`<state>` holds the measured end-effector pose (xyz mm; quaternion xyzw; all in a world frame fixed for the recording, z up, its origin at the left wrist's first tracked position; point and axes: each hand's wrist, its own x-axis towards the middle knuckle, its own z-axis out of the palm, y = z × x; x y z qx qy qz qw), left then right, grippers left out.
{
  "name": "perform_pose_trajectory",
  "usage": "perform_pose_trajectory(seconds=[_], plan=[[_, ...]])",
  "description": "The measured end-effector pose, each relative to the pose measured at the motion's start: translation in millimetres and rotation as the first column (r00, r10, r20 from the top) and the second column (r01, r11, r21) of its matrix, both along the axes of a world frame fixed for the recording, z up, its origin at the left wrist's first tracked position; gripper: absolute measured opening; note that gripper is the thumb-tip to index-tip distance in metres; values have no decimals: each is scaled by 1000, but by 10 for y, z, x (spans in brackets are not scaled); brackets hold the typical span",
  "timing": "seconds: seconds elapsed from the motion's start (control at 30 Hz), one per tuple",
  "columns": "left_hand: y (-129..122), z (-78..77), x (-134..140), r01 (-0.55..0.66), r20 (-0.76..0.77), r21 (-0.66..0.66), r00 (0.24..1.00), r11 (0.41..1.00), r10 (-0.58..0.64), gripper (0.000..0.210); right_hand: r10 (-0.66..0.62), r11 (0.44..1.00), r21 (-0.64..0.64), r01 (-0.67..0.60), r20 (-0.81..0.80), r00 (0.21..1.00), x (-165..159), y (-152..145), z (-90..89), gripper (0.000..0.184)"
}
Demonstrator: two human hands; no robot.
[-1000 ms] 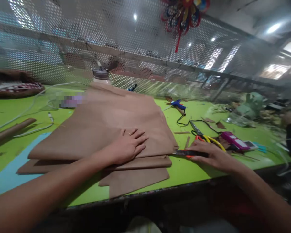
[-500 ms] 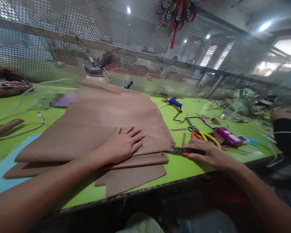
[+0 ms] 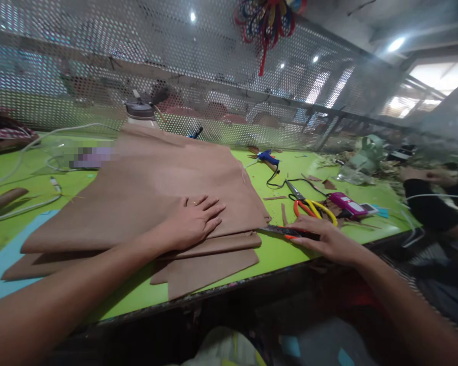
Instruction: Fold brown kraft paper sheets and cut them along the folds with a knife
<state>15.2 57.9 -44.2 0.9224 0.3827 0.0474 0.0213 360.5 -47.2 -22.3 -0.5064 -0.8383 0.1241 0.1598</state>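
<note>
Folded brown sheet material (image 3: 148,193), paper or thin leather, lies in layers on the green table (image 3: 137,297). My left hand (image 3: 193,223) presses flat on its front part, fingers spread, a ring on one finger. My right hand (image 3: 324,236) is closed around a pair of scissors (image 3: 277,231) with dark blades and orange on the handles. The blades point left and reach the right edge of the folded layers; whether they are cutting I cannot tell. A separate brown piece (image 3: 213,274) sticks out below the stack at the table's front edge.
Behind my right hand lie yellow-handled scissors (image 3: 320,211), a magenta box (image 3: 347,204) and a blue glue gun (image 3: 267,157). A lidded bottle (image 3: 141,113) stands behind the sheet. At right, another person's dark sleeve (image 3: 431,203) rests near the table. Perforated metal mesh (image 3: 213,61) rises behind.
The view has shifted slightly, so most things appear a little further left. My left hand stays flat on the brown material, and my right hand keeps hold of the scissors at its edge.
</note>
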Motion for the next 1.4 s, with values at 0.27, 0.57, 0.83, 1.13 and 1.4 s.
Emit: perform_pose_trajectory(seconds=[0.27,0.57,0.83,1.13,1.4], plan=[[-31,41,12,-54,14,20,998,998,54,55,-51,999,-2,51,-66,996,-105,-22,1,33],[-1,4,-8,-52,34,55,998,997,51,61,-213,977,-43,209,-185,959,-204,-132,-89,35],[23,12,-15,-28,39,59,999,998,26,61,-306,946,57,320,-172,936,-478,-305,-148,33],[-9,36,-15,-32,36,44,999,999,30,61,-13,997,78,12,15,1000,-228,75,143,33],[5,-4,-16,-30,62,43,998,999,27,59,-8,996,86,6,31,999,-238,49,134,33]])
